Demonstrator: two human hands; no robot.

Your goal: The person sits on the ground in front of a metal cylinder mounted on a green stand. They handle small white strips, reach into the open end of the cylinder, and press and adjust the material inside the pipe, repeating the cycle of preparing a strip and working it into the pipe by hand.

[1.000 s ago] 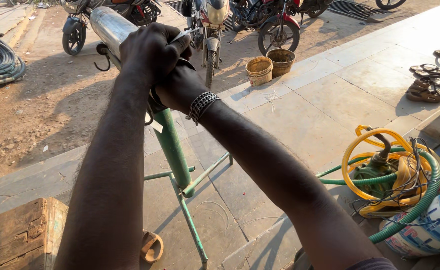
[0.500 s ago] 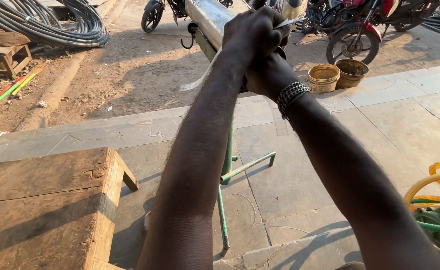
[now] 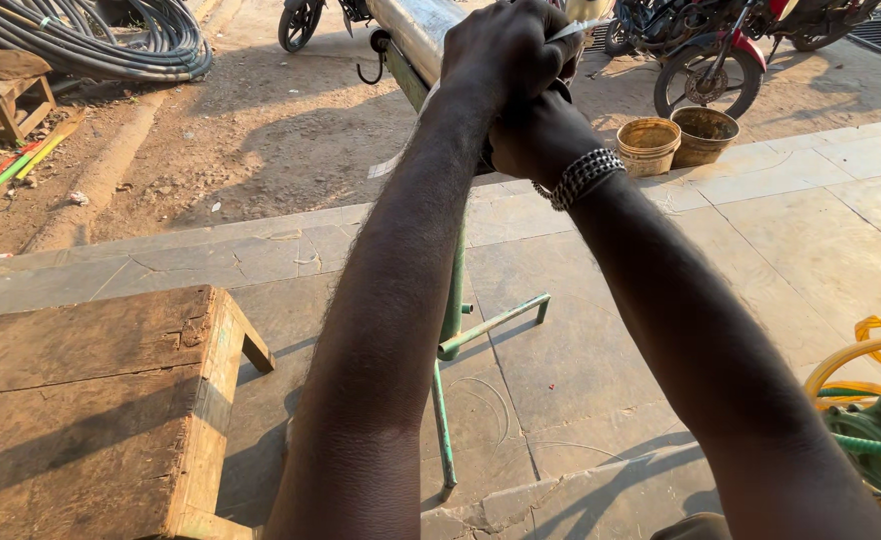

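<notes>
Both hands, left [image 3: 506,50] and right [image 3: 536,135], stay clamped on the pipe [image 3: 411,35]; view swings left, stand [image 3: 453,300] unmoved.

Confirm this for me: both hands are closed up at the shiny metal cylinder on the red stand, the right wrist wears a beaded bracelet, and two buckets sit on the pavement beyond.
One thing is off: the stand is green, not red, as the head view shows. The rest holds: the left hand and right hand are closed at the shiny metal cylinder, the right wrist wears a beaded bracelet, and two buckets sit on the pavement beyond.
</notes>
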